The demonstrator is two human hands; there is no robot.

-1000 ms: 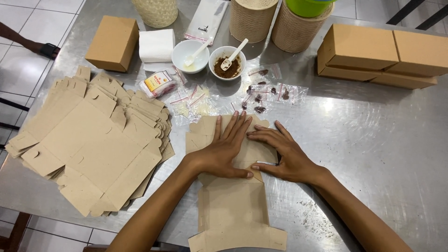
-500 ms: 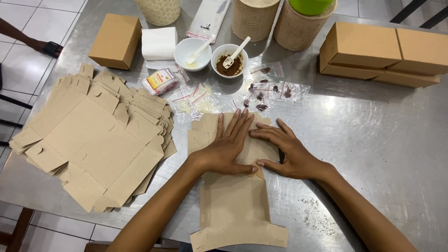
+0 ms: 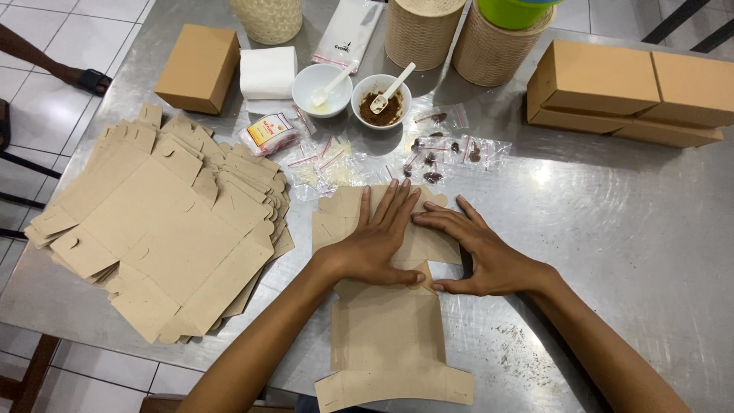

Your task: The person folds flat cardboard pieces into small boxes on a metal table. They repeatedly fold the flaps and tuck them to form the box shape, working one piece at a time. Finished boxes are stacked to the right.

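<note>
A flat brown cardboard box blank lies on the steel table in front of me. My left hand presses flat on its upper part, fingers spread and pointing away. My right hand lies beside it on the right, fingers pointing left over a folded flap, thumb at the fold. Neither hand grips anything; both push down on the cardboard.
A thick stack of unfolded box blanks lies at left. Behind are a small closed box, a napkin block, two white bowls with spoons, small clear sachets, woven containers and finished boxes at right.
Both hands have stayed pressed on the blank, with the right hand's fingers slid slightly along the flap. The view has shifted a little.
</note>
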